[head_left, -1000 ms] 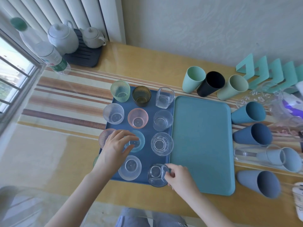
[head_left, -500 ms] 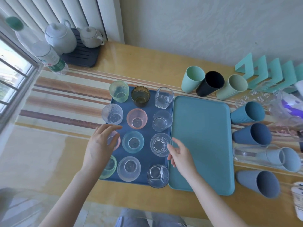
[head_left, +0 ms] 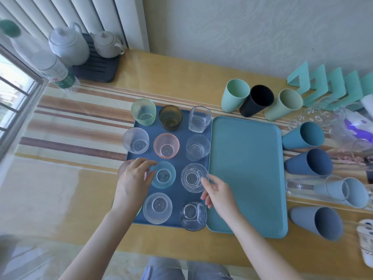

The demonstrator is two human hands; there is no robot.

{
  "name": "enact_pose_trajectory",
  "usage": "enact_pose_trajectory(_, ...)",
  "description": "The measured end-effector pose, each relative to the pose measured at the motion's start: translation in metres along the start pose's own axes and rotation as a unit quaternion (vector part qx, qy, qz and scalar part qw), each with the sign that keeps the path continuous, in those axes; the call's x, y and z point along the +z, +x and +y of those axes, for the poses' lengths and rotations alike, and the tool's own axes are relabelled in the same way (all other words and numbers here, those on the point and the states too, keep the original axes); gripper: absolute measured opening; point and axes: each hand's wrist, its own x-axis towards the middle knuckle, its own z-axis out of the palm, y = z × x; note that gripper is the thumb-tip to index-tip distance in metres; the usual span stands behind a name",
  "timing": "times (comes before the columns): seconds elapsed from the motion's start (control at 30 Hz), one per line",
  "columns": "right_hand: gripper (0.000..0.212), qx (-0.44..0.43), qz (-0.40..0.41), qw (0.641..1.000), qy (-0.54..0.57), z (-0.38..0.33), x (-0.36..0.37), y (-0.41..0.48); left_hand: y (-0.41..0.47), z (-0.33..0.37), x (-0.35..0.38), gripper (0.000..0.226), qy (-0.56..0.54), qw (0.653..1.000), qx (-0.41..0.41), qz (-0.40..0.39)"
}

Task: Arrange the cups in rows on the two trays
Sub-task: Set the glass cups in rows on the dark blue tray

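Dark blue tray [head_left: 182, 156] at centre frame filled with glass cups in rows, teal tray [head_left: 246, 174] bare beside it, plastic cups [head_left: 302, 136] lying at right, left hand [head_left: 132, 182] open over pink cup [head_left: 124, 168], right hand [head_left: 219, 194] open, fingertips touching clear cup [head_left: 193, 177]

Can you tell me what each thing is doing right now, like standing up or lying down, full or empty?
dark blue tray: full of upright glasses, in rows.
teal tray: bare.
plastic cups: lying on their sides around the teal tray.
left hand: open, over a pink glass.
right hand: open, fingers at a clear glass.
teapots: upright, lids on.
bottle: capped.
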Motion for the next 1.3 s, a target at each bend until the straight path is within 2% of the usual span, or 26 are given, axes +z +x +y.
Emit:
enact_pose_trajectory(0.07, 0.048, -0.004, 0.002, 0.999, -0.054, 0.006, -0.009, -0.010, -0.001, 0.000, -0.002, 0.019, -0.006, 1.000, -0.012, -0.001)
enact_pose_trajectory(0.17, 0.060, -0.027, -0.023, 0.980, -0.195, 0.027, -0.019, -0.032, -0.003, -0.004, -0.005, 0.019, -0.010, 1.000, -0.015, -0.001)
enact_pose_trajectory(0.23, 0.061, -0.026, -0.053, 0.973, -0.222, 0.039, -0.012, -0.044, -0.006, -0.007, -0.006, 0.018, -0.011, 1.000, -0.017, -0.006)
enact_pose_trajectory(0.33, 0.049, 0.015, -0.078, 0.984, -0.159, 0.045, 0.004, -0.053, -0.012, -0.008, -0.013, 0.014, -0.036, 0.999, -0.030, 0.012)
enact_pose_trajectory(0.43, 0.042, 0.048, -0.069, 0.993, -0.079, 0.044, 0.013, -0.058, -0.021, -0.009, -0.021, 0.010, -0.054, 0.996, -0.058, 0.037)
enact_pose_trajectory(0.53, 0.042, 0.050, -0.062, 0.995, -0.056, 0.042, 0.017, -0.060, -0.036, -0.010, -0.019, 0.011, -0.044, 0.996, -0.072, -0.006)
enact_pose_trajectory(0.63, 0.043, 0.059, -0.070, 0.995, -0.049, 0.042, 0.016, -0.058, -0.051, -0.007, -0.013, 0.009, -0.023, 0.998, -0.044, -0.046)
enact_pose_trajectory(0.77, 0.050, 0.041, -0.082, 0.992, -0.082, 0.037, 0.009, -0.057, -0.051, -0.007, -0.009, 0.011, -0.023, 0.997, -0.055, -0.039)
enact_pose_trajectory(0.87, 0.052, -0.011, -0.024, 0.991, -0.130, 0.025, -0.005, -0.047, -0.041, -0.011, -0.014, 0.012, -0.023, 0.997, -0.069, -0.005)
enact_pose_trajectory(1.07, 0.037, -0.033, 0.086, 0.995, -0.024, -0.032, -0.026, 0.015, -0.003, -0.022, -0.032, 0.017, -0.025, 0.997, -0.058, 0.045)
enact_pose_trajectory(1.17, 0.039, -0.040, 0.082, 0.996, -0.010, -0.061, -0.024, 0.047, 0.017, -0.021, -0.035, 0.020, -0.026, 0.995, -0.061, 0.069)
enact_pose_trajectory(1.3, 0.037, -0.024, 0.050, 0.996, -0.075, -0.072, -0.016, 0.070, 0.041, -0.019, -0.033, 0.026, -0.035, 0.993, -0.076, 0.087)
